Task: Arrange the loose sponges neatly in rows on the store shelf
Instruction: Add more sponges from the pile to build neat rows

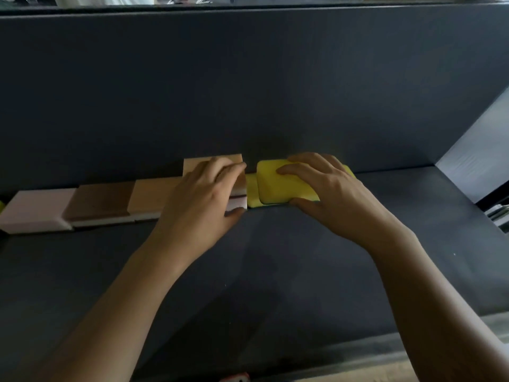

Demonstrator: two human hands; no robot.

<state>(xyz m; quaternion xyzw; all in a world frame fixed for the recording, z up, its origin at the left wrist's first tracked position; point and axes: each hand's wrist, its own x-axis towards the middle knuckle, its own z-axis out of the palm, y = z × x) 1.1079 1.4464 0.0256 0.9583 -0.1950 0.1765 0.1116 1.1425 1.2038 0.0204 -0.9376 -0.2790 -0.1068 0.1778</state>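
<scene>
A row of sponges runs along the back of the dark shelf [275, 257]: a pink sponge [35, 209] at the left, then a brown sponge [99, 201], then a tan sponge [151, 195]. My left hand [201, 205] grips a stack of tan and pale sponges [198, 162], fingers over its top and thumb at its front. Right of it lies a yellow sponge [252, 195], and a second yellow sponge [281, 186] lies partly on top of that one. My right hand [330, 188] grips the upper yellow sponge, fingers across the top, thumb at the front edge.
The shelf's dark back wall [248, 92] rises right behind the row. A pale side panel [479, 155] closes the shelf at the right. The shelf's front edge [358, 351] runs along the bottom right.
</scene>
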